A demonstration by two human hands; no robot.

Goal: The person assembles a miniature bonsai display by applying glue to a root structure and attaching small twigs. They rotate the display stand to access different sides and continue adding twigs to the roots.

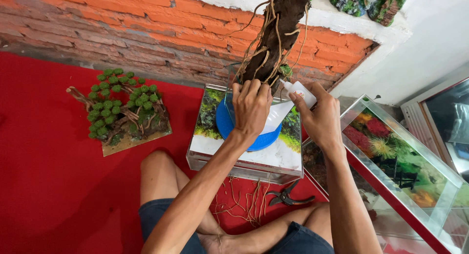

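Carpet (44,185), red and bare, fills the left side and gives wide open room from the near edge up to the brick wall (146,34) at the far side. On it, left of the person's knee, sits a small model tree (119,107) with round green tufts on a flat tan base, well apart from the hands. Right of that stands a small glass tank (244,158) lying with a printed plant scene on its face; a blue round lid (224,127) rests on top of it, and a dark trunk (276,29) wrapped in thin pale roots rises from there toward the far wall. The left hand (251,107) is closed around the lower part of the trunk, fingers pressed against it. Just right of it, the right hand (322,117) grips a white glue bottle (293,95), its thin nozzle touching the trunk beside the left fingertips. On the carpet between the legs, near the tank's front edge, lie loose thin roots (244,200) and black pliers (288,196). At the right, hard against the small tank, a larger glass tank (439,185) with a red frame holds a coloured plant backdrop, leaving little room on that side. Green ornaments (366,2) sit on the white ledge at the far right.
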